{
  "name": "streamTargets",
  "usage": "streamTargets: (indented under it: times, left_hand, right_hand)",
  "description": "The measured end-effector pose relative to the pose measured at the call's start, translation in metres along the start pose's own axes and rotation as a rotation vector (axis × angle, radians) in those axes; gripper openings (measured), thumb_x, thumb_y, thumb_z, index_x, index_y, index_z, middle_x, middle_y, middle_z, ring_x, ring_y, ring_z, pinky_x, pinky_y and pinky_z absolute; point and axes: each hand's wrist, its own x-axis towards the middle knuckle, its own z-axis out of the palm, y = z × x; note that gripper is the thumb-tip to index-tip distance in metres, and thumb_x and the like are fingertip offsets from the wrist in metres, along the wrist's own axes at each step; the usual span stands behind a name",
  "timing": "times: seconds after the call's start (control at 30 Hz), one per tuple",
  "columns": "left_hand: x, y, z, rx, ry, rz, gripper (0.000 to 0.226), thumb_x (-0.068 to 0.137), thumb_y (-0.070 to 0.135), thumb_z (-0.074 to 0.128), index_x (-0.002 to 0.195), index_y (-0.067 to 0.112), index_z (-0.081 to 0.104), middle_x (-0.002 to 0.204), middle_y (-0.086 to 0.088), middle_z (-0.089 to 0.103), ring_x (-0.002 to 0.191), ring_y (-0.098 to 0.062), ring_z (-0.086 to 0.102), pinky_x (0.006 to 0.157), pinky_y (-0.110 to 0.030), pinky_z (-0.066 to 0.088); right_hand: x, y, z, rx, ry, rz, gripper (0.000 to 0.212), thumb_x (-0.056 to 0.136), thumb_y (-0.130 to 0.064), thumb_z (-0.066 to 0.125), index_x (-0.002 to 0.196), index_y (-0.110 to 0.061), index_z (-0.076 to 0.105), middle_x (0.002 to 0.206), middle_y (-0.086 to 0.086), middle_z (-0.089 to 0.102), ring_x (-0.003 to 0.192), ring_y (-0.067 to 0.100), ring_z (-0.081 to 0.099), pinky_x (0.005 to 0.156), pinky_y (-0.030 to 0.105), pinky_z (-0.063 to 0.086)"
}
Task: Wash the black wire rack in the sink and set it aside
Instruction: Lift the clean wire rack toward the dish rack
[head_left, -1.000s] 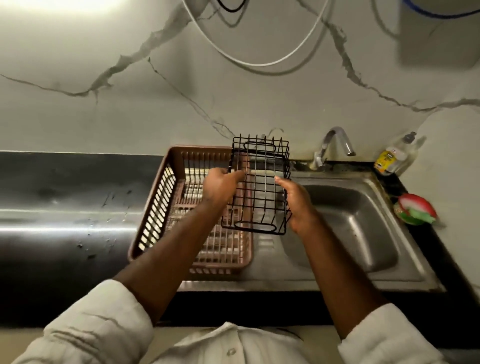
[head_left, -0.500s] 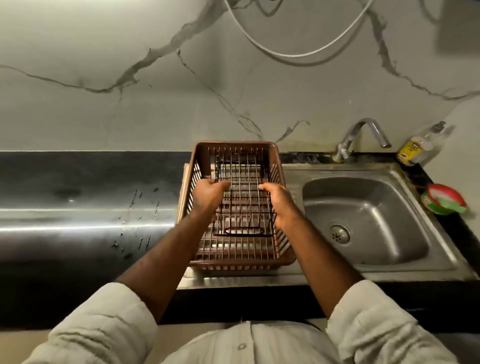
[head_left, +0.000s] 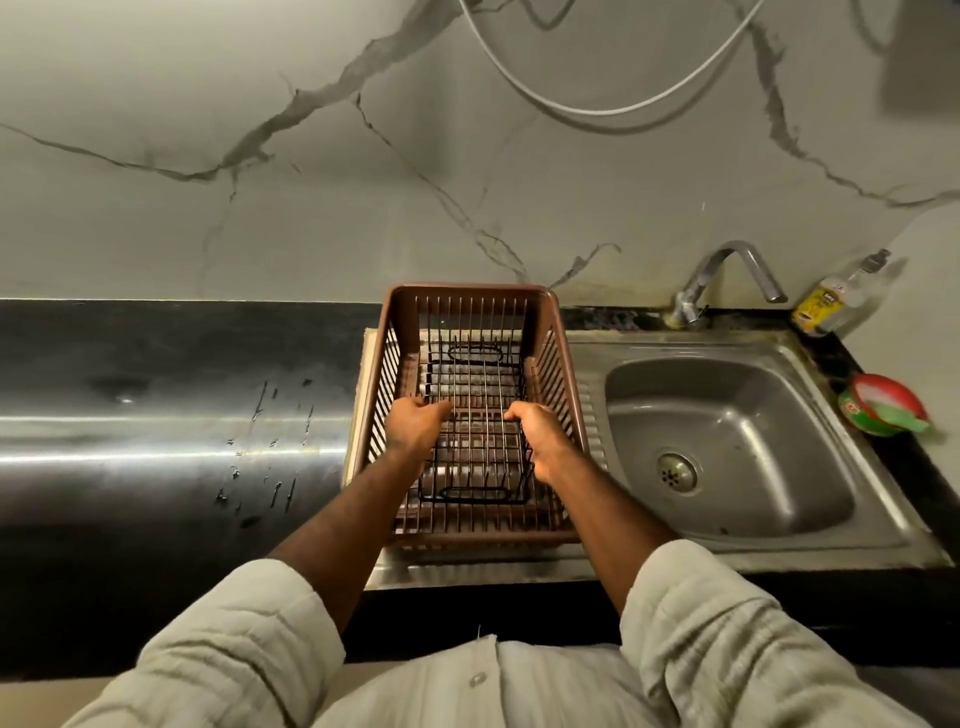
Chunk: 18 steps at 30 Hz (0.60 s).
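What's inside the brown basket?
The black wire rack lies inside the brown basket, with the left hand and right hand gripping its long sides. The basket's slatted floor shows through the wires. The parts of the rack under the hands are covered.

Brown basket (head_left: 470, 289); tap (head_left: 730, 248); bottle (head_left: 831, 304); red-green tub (head_left: 883, 410)

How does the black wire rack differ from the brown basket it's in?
The black wire rack is thin black wire; the brown basket has thicker brown slats and a solid rim. The rack is smaller and lies inside the basket, which sits beside the sink. The left hand and right hand grip the rack's sides, not the basket. Shared: rectangular, open-grid, upright.
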Motion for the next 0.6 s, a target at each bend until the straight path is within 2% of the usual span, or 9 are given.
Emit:
streamTargets:
  times: [0.13,0.17,0.23,0.33,0.4,0.5,0.6]
  left_hand:
    - [0.002,-0.007,-0.001,-0.008,-0.010,-0.012,0.016,0.092,0.018,0.068,0.083,0.007,0.060,0.085,-0.008,0.064,0.069,-0.016,0.061,0.056,-0.025,0.050]
    - [0.002,-0.008,-0.001,-0.007,-0.016,-0.016,0.016,0.092,0.018,0.069,0.084,0.006,0.061,0.086,-0.009,0.066,0.072,-0.017,0.063,0.058,-0.025,0.051]
    - [0.002,-0.010,-0.002,-0.019,-0.026,-0.018,0.015,0.093,0.018,0.068,0.092,0.004,0.064,0.092,-0.009,0.068,0.077,-0.017,0.066,0.056,-0.021,0.050]
    - [-0.001,-0.010,-0.003,-0.050,-0.053,-0.047,0.011,0.094,0.013,0.066,0.095,0.003,0.063,0.092,-0.007,0.067,0.074,-0.015,0.064,0.055,-0.021,0.052]
    - [0.000,-0.011,-0.003,-0.043,-0.064,-0.064,0.008,0.094,0.011,0.066,0.090,0.005,0.061,0.090,-0.008,0.066,0.072,-0.016,0.064,0.059,-0.026,0.055]
    - [-0.002,-0.010,-0.003,-0.010,-0.059,-0.064,0.007,0.095,0.012,0.065,0.091,0.006,0.061,0.090,-0.007,0.066,0.073,-0.014,0.064,0.055,-0.023,0.049]
    - [-0.002,-0.010,-0.001,0.048,-0.047,-0.045,0.019,0.096,0.018,0.064,0.107,0.002,0.061,0.095,-0.007,0.066,0.077,-0.014,0.063,0.057,-0.024,0.047]
  right_hand:
    - [0.002,0.001,0.002,-0.007,-0.006,0.037,0.018,0.086,-0.018,0.058,0.104,-0.019,0.057,0.154,0.009,0.039,0.138,0.029,0.037,0.115,0.051,0.027]
    - [0.001,0.001,0.002,-0.013,-0.004,0.041,0.017,0.087,-0.017,0.057,0.104,-0.020,0.057,0.155,0.010,0.038,0.140,0.030,0.035,0.115,0.051,0.026]
    - [0.003,0.002,0.002,-0.027,0.003,0.040,0.026,0.090,-0.015,0.056,0.116,-0.017,0.057,0.156,0.011,0.036,0.141,0.029,0.034,0.115,0.050,0.026]
    - [0.005,0.004,0.003,-0.047,0.003,0.028,0.038,0.090,-0.014,0.056,0.127,-0.015,0.054,0.157,0.011,0.036,0.141,0.029,0.035,0.115,0.050,0.026]
    - [0.005,0.005,0.004,-0.051,0.003,0.036,0.036,0.090,-0.012,0.055,0.126,-0.014,0.053,0.157,0.010,0.035,0.142,0.029,0.034,0.115,0.051,0.027]
    - [0.004,0.004,0.004,-0.066,-0.001,0.049,0.029,0.090,-0.011,0.053,0.118,-0.014,0.055,0.156,0.010,0.037,0.141,0.028,0.036,0.114,0.049,0.028]
    - [0.006,0.005,0.004,-0.085,0.021,0.013,0.050,0.089,-0.010,0.054,0.138,-0.012,0.050,0.155,0.010,0.039,0.138,0.028,0.039,0.111,0.046,0.032]
